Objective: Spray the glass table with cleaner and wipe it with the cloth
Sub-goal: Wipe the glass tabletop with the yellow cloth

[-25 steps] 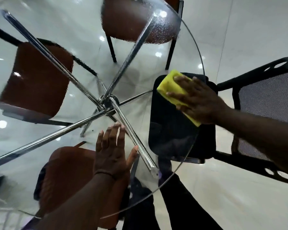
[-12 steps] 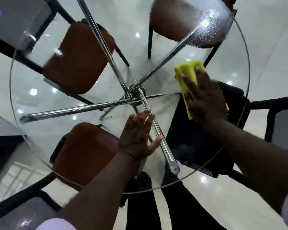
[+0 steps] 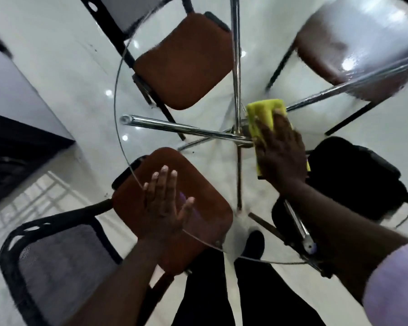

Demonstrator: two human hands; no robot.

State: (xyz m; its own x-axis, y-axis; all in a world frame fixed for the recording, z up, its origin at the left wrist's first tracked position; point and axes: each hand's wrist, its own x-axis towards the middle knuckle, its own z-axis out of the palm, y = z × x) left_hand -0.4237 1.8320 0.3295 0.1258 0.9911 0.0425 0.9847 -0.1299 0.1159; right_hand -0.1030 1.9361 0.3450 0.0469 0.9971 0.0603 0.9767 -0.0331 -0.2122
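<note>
The round clear glass table [image 3: 115,107], ringed by brown-seated chairs [image 3: 181,67], is pressed near its centre through a folded yellow cloth [image 3: 264,114] by the flat right hand [image 3: 280,151], seemingly for wiping, while the empty, straight-fingered left hand [image 3: 165,208] is laid near its rim, probably as a brace.

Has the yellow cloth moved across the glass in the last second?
Yes. The cloth, pressed under the right hand, slid inward from over the black seat to the chrome hub.
</note>
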